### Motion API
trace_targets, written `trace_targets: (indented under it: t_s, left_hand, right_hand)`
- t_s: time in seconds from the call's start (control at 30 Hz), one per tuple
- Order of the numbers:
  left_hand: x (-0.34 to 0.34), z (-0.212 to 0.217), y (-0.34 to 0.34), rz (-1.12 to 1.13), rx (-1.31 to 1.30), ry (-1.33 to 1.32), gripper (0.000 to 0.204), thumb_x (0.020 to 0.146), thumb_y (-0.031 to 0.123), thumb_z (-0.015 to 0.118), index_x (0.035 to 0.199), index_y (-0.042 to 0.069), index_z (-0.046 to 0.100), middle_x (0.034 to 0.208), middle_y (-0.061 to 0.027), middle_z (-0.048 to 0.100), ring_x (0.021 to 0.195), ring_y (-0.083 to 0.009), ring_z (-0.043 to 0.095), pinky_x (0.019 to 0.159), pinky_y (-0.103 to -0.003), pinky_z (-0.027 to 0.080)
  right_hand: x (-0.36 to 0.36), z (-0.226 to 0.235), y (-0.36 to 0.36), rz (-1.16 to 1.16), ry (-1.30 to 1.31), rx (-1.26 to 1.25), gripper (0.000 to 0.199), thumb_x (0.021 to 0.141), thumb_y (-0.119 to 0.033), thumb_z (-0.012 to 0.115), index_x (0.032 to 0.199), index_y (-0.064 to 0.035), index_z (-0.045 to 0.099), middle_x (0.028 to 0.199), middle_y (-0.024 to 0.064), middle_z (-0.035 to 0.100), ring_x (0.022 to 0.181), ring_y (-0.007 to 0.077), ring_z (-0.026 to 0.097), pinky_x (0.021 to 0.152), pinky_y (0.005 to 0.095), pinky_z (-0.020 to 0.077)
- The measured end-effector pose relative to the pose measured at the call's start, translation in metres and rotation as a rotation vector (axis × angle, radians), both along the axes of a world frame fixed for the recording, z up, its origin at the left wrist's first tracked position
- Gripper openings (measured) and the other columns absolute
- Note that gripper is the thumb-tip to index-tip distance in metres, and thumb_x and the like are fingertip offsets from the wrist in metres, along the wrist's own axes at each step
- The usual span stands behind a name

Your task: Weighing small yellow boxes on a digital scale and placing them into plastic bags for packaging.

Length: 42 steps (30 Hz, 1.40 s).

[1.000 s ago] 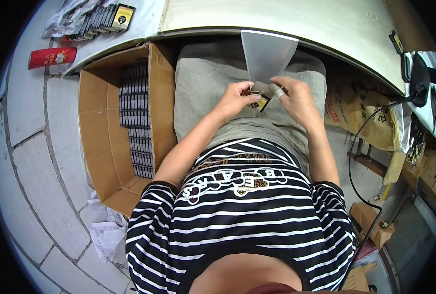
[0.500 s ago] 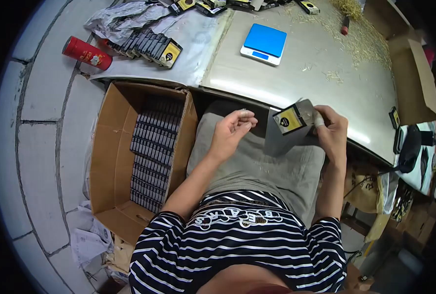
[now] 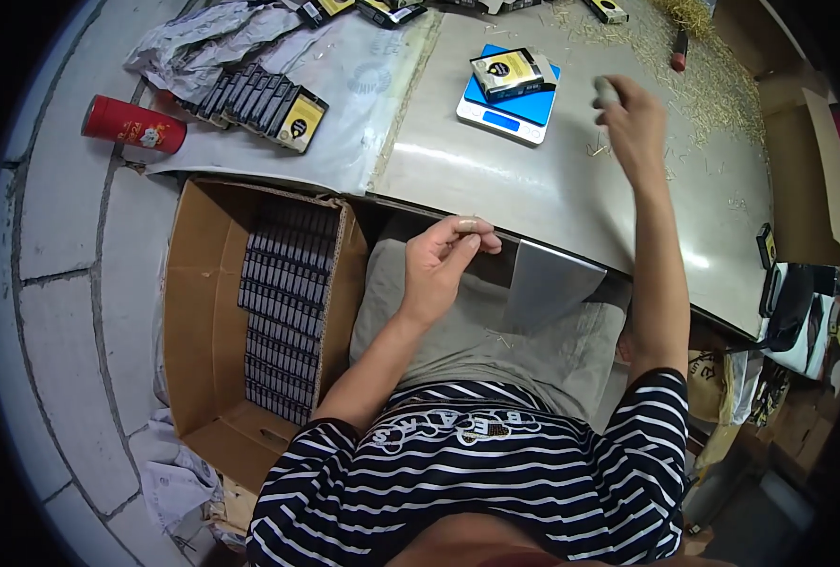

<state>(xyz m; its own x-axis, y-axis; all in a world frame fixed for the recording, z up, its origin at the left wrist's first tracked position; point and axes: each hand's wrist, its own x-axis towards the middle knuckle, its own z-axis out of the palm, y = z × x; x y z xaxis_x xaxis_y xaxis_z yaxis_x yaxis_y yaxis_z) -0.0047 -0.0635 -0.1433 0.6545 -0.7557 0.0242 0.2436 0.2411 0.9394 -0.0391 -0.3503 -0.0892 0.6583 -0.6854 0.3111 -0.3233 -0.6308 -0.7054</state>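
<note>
While over the counter (image 3: 552,189): right hand (image 3: 633,123) hovers, fingers loosely curled, empty.
Box (image 3: 507,71): on blue scale (image 3: 505,104), at hand's 9 o'clock.
Left hand (image 3: 444,265): half-curled, empty, above lap.
Carton (image 3: 203,321): at 9 o'clock, filled with dark packs.

A pale grey table (image 3: 552,189) fills the upper part of the view, its smooth top shining where light falls on it, with bits of straw-coloured litter (image 3: 722,85) scattered toward its far right end. A clear plastic sheet (image 3: 344,104) covers its left part. The floor (image 3: 70,312) is laid with large light grey tiles and dark joints. Beside the table on the left stands an open cardboard box (image 3: 203,312) on the floor, with crumpled white paper (image 3: 170,472) near its lower corner. Another brown carton (image 3: 822,161) sits at the table's right end. The right edge is dim and cluttered.
</note>
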Motion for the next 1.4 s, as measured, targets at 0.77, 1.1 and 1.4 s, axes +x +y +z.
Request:
trace_targets:
  t_s: [0.77, 1.1, 1.4]
  left_hand:
    - [-0.019, -0.001, -0.004, -0.01, 0.035, -0.013, 0.015, 0.092, -0.001, 0.05, 0.101, -0.005, 0.061, 0.089, -0.0116, 0.067, 0.084, -0.0165, 0.065, 0.08, -0.028, 0.051]
    - [-0.02, -0.002, -0.002, -0.067, 0.083, -0.051, 0.016, 0.092, -0.001, 0.051, 0.103, -0.005, 0.061, 0.09, -0.011, 0.066, 0.085, -0.0166, 0.064, 0.08, -0.028, 0.052]
    - [0.07, 0.092, -0.095, 0.246, 0.309, -0.931, 0.029, 0.085, 0.013, 0.062, 0.11, -0.003, 0.06, 0.113, -0.0163, 0.061, 0.106, -0.0256, 0.057, 0.093, -0.036, 0.043]
  right_hand:
    - [-0.079, -0.023, 0.049, 0.116, 0.423, -0.445, 0.042, 0.086, -0.004, 0.048, 0.128, -0.0098, 0.054, 0.137, 0.0123, 0.049, 0.128, 0.0276, 0.045, 0.101, 0.0363, 0.0426]
    - [-0.1, -0.025, 0.083, 0.153, 0.363, -0.414, 0.058, 0.072, 0.009, 0.053, 0.128, -0.0049, 0.052, 0.138, 0.0114, 0.048, 0.13, 0.028, 0.042, 0.105, 0.0368, 0.0391]
    - [-0.122, -0.02, 0.068, 0.057, 0.249, -0.422, 0.041, 0.086, -0.008, 0.058, 0.127, -0.0078, 0.055, 0.135, 0.0125, 0.051, 0.129, 0.0304, 0.044, 0.105, 0.0378, 0.0381]
